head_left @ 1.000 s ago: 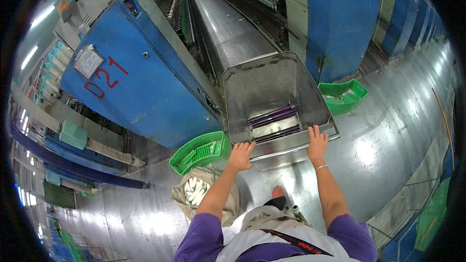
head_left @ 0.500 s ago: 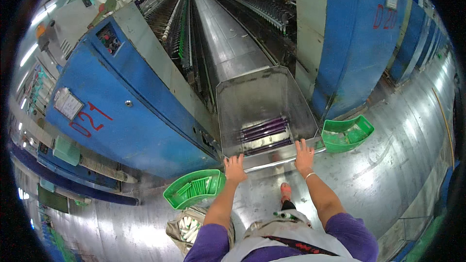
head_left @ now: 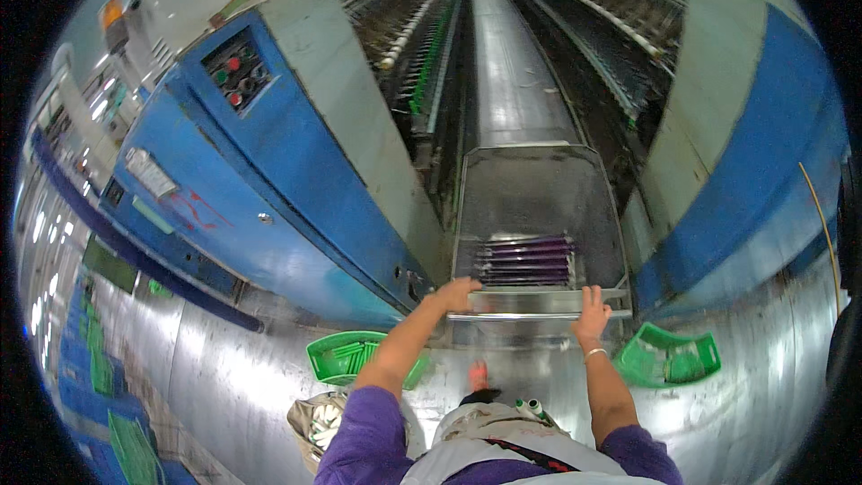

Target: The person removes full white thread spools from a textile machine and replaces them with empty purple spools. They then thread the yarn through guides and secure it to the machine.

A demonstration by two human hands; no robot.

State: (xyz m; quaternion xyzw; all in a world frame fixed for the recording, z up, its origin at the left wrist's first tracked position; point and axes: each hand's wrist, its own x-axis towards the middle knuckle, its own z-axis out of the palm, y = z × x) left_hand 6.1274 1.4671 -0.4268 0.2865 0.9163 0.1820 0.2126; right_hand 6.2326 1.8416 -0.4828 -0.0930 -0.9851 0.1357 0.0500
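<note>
A metal cart (head_left: pixel 539 189) with tall sides stands in front of me at the mouth of a narrow aisle. Several long purple tubes (head_left: pixel 530 260) lie across its bottom. At the cart's near left corner is my left hand (head_left: pixel 456 295), its fingers stretched over the rim toward the right. My right hand (head_left: pixel 590 314) rests on the near edge farther right, fingers extended forward and thumb apart. Below the rim, a shiny metal bar (head_left: pixel 516 316) runs across the cart's near side between my hands.
Blue machine cabinets (head_left: pixel 296 207) flank the aisle (head_left: pixel 516 72). A green bin (head_left: pixel 337 350) of green tubes sits at left, beside a cloth sack (head_left: pixel 305 418) of white bobbins. Another green bin (head_left: pixel 669 355) stands at right. Rows of spinning machinery (head_left: pixel 422 54) line the aisle.
My view has swung left and the aisle now lies straighter ahead. The cart has turned to line up with it. My left hand has turned so its fingers point right.
</note>
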